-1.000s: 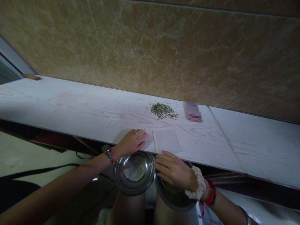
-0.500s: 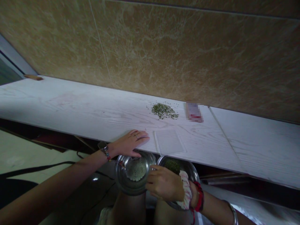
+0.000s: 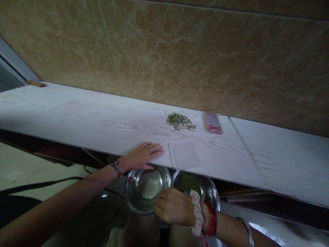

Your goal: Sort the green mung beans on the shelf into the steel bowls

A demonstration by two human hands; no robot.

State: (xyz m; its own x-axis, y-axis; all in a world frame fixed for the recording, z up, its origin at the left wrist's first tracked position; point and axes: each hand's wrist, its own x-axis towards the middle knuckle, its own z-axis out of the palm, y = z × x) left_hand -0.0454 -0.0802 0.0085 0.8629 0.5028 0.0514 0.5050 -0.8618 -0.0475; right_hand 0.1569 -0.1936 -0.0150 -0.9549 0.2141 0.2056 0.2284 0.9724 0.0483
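My left hand (image 3: 144, 155) lies flat on the white wooden ledge (image 3: 108, 123), fingers stretched out, holding nothing. Its thumb hangs over the back rim of a steel bowl (image 3: 130, 197) with pale, whitish contents. My right hand (image 3: 174, 207) is closed with its knuckles up, at the right rim of that bowl. Whatever its curled fingers hold, if anything, is hidden. Partly behind that wrist stands a second steel bowl (image 3: 211, 187) with small green grains (image 3: 189, 183) in it. A flat, see-through plastic sheet or bag (image 3: 187, 155) lies on the ledge right of my left hand.
A loose pile of green grains (image 3: 179, 120) is spread on the ledge. Beside it, a blurred-out packet (image 3: 212, 122) lies by the marbled wall (image 3: 164, 55). A small brown block (image 3: 36, 83) sits at the far left. My knees are below the bowls.
My right hand has moved down and left, from above the right bowl to the left bowl's rim, its fingers curling in. The green grains in the right bowl have come into view.
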